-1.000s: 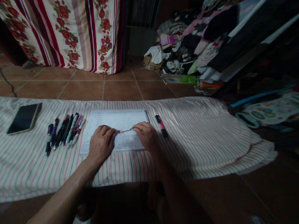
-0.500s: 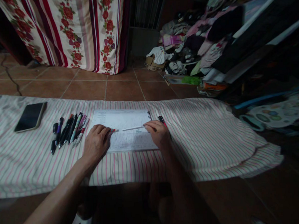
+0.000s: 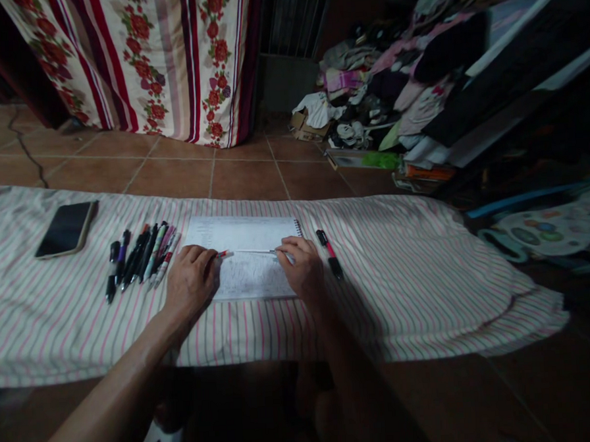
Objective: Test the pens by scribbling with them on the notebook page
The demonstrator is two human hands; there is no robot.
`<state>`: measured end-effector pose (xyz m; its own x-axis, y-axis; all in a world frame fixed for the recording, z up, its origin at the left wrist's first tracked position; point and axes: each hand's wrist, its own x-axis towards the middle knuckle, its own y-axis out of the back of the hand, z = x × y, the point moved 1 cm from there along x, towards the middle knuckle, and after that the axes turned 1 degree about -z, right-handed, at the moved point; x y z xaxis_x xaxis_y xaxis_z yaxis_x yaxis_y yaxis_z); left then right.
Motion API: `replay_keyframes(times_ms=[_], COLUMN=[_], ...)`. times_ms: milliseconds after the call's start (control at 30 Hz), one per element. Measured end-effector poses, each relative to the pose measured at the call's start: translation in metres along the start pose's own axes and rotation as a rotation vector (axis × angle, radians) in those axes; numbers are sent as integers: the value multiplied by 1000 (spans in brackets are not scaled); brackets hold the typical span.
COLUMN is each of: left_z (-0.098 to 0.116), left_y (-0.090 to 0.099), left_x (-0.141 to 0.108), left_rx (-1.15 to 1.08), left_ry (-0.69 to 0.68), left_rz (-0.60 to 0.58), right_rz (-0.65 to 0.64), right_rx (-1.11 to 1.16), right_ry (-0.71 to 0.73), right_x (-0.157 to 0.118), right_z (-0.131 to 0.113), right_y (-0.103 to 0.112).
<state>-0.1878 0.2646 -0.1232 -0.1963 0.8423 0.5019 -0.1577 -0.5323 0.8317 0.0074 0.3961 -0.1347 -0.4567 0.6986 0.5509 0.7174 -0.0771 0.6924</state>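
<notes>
My left hand (image 3: 192, 278) is closed on a pen barrel (image 3: 222, 254), whose red and pale end sticks out to the right of my fingers. Between thumb and fingertips, my right hand (image 3: 303, 268) pinches a thin white pen refill (image 3: 252, 251) near its dark tip. The refill's left end meets the barrel's end; I cannot tell whether it is inside. Both hands rest over a spiral notebook (image 3: 246, 225) with writing on its page. Left of my left hand lies a row of several pens (image 3: 151, 251). A black and red pen (image 3: 330, 253) lies right of my right hand.
A phone (image 3: 65, 230) lies at the left on the striped cloth (image 3: 411, 274) covering the low table. Beyond the table are a tiled floor (image 3: 243, 177), a floral curtain (image 3: 168, 63) and a heap of clothes (image 3: 396, 77).
My right hand has moved left, bringing the refill up to the pen barrel and closing the gap between them. The black and red pen is now uncovered. My left hand stays nearly in place.
</notes>
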Motion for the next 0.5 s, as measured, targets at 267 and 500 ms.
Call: replay_keyframes(times_ms=[267,500], left_z=[14,18], left_y=[-4,-8], left_x=[1,-2], left_rx=[-38,-55], left_ry=[-15,-24], left_rz=[-16,-43], right_rz=[-75,-50], right_rx=[-13,-27], right_ry=[12,-6], right_x=[-5,-4], right_z=[-5,-5], right_y=[-9,-11])
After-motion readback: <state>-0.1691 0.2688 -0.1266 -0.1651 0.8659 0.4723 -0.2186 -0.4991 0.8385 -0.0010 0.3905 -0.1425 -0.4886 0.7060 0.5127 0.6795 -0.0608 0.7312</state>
